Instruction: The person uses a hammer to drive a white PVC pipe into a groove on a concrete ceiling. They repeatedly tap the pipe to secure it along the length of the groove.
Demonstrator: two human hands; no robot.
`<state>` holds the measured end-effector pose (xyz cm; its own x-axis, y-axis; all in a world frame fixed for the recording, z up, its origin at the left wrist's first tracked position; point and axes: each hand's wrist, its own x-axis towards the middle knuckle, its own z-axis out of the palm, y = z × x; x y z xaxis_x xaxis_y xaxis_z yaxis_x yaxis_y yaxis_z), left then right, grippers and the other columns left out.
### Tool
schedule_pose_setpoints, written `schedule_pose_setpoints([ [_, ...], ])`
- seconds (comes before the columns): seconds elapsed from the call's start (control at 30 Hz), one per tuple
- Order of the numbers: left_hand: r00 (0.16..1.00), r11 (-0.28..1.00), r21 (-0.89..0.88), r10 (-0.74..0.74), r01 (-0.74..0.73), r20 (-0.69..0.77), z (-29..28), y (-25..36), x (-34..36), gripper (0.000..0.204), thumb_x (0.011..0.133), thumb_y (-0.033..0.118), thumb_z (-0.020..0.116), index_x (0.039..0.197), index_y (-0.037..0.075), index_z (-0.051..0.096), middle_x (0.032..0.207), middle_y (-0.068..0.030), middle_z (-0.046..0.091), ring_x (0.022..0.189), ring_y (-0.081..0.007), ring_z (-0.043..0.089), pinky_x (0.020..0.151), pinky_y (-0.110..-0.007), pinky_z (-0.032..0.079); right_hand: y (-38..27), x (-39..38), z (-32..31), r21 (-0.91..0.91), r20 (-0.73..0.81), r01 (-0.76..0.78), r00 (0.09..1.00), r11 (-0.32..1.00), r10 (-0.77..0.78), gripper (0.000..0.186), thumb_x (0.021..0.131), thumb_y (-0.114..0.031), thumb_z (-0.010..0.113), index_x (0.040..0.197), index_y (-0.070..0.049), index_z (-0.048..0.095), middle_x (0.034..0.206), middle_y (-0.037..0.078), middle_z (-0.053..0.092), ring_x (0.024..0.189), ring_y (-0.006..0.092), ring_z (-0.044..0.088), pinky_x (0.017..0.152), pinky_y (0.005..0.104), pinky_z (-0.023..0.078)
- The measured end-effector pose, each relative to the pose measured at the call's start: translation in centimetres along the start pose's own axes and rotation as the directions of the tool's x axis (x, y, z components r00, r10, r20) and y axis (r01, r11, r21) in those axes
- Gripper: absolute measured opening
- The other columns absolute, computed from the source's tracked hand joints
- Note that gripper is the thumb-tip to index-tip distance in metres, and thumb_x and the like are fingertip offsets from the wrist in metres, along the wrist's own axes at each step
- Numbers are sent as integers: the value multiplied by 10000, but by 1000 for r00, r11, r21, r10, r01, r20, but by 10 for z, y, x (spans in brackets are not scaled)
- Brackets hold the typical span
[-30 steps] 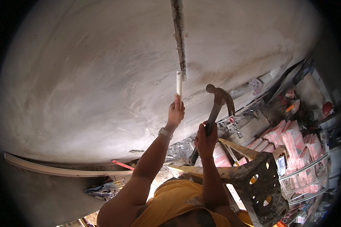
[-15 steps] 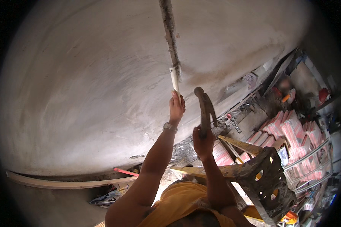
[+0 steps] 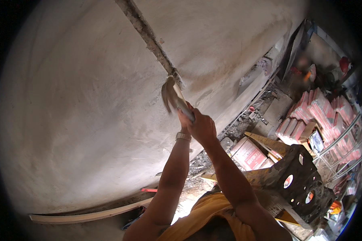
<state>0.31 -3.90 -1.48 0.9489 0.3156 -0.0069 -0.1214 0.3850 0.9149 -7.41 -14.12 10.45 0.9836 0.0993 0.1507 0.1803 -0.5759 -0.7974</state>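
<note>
My right hand (image 3: 202, 127) is closed around the grip of a claw hammer (image 3: 172, 96), whose blurred head is up at the wall. Behind it, my left hand (image 3: 184, 120) grips a pale, narrow flat strip (image 3: 180, 92) that runs up toward the lower end of a rough groove (image 3: 153, 43) cut in the plastered wall (image 3: 88, 100). The hammer's head covers the strip's upper end, so whether they touch is hidden. My right hand overlaps the left and hides most of its fingers. A light-banded watch (image 3: 183, 137) circles my left wrist.
A stained stepladder (image 3: 277, 176) with holes in its top stands at my right. Beyond it are stacked pink-and-white packs (image 3: 321, 108), a metal rack (image 3: 340, 142) and rubble (image 3: 249, 120) along the wall's foot. A long pale board (image 3: 88, 215) lies at lower left.
My right hand has swung the hammer up and left, from beside the strip to over its upper end. The view has turned, so the groove now slants. My left hand still grips the strip.
</note>
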Motion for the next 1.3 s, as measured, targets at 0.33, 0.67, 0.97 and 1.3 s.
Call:
schedule_pose_setpoints([
  [0.33,996,987,143,-61,69,-62,4,22,-5,410,1014,398,427,716,119,470,580,12,460,488,-103,466,436,-237,348,6,2,8,30,-44,71,997,997,-70,436,863,-251,634,1287,-179,561,748,186,653,683,355,659,608,449,537],
  [0.67,996,964,251,79,-89,49,-9,21,-1,479,1020,471,385,738,96,486,588,20,440,494,-90,418,451,-248,333,11,5,8,-5,-113,84,990,996,-84,346,827,-272,664,1094,-87,546,688,184,639,696,382,660,647,475,539],
  [0.97,986,874,468,-165,130,34,35,92,-47,606,976,615,326,666,110,454,511,16,416,395,-105,410,367,-268,350,30,-60,-7,246,-92,-98,988,964,124,304,913,-306,587,830,-15,600,673,240,616,717,455,625,593,486,473],
  [1.3,996,693,716,79,-77,31,-6,40,-97,468,1015,490,379,777,100,481,587,40,402,477,-68,346,429,-256,300,56,-98,-18,207,-37,-346,932,915,361,358,919,-333,575,800,5,560,775,251,610,782,468,608,624,497,493],
])
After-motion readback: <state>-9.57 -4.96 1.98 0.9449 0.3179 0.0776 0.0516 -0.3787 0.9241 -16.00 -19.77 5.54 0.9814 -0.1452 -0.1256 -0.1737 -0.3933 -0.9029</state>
